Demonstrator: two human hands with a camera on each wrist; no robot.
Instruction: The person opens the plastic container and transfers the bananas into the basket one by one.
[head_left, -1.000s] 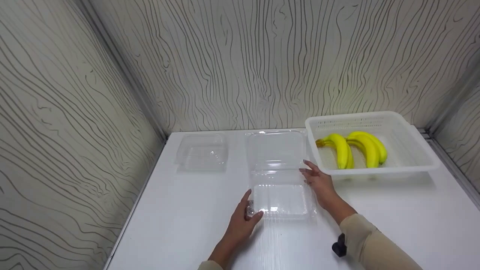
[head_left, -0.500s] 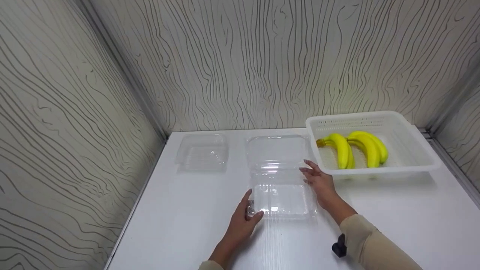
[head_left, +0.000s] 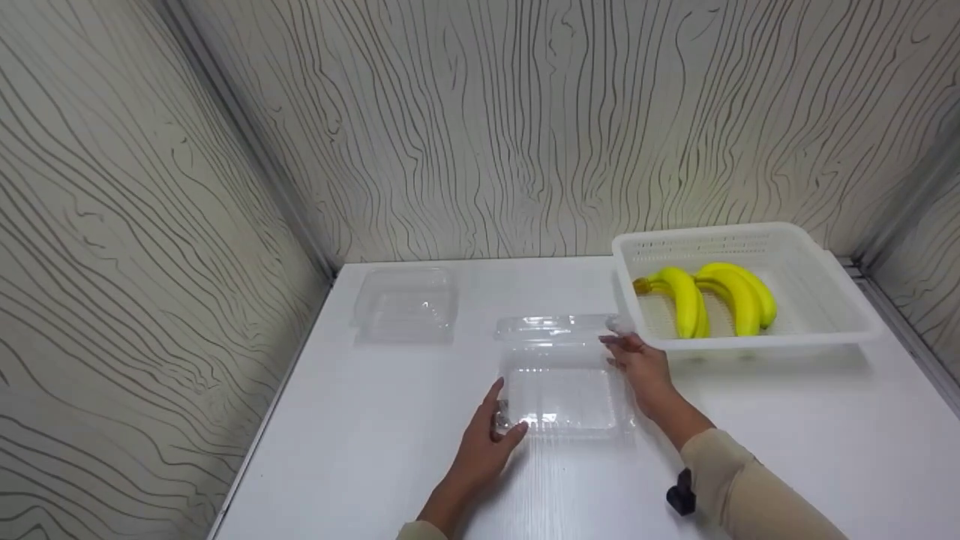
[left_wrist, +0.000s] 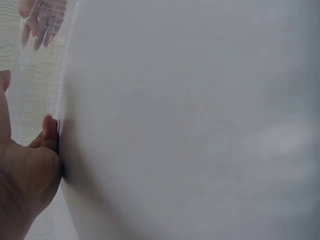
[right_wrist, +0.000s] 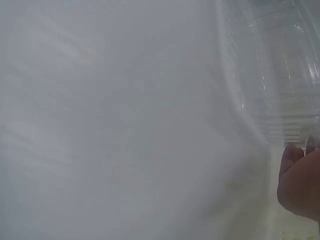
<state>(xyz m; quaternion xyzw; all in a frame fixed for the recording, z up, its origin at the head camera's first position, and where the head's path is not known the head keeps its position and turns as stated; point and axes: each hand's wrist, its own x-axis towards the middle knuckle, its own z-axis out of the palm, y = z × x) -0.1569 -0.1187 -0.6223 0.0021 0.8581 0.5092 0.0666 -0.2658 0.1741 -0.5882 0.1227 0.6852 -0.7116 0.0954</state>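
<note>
A clear plastic clamshell container [head_left: 562,401] lies on the white table in the head view, its lid [head_left: 555,328] standing raised along the far side. My left hand [head_left: 480,439] holds the near left corner, thumb at the front edge and fingers along the left side. At the right end of the hinge is my right hand [head_left: 637,367], its extended fingers touching the plastic; the index finger is partly behind the lid. Through the plastic, the left wrist view also shows the right hand's fingers [left_wrist: 42,25]. The right thumb [right_wrist: 290,157] meets the container's edge in the right wrist view.
A white plastic basket [head_left: 825,300] stands at the back right, holding several yellow bananas [head_left: 742,300]. At the back left lies a second clear container [head_left: 405,304]. Patterned walls border the table [head_left: 360,450] behind and at the left.
The lid, lying folded back flat on the table a second ago, has swung up toward the base and now shows as a narrow strip. The right index finger has shifted slightly; the left hand stays put.
</note>
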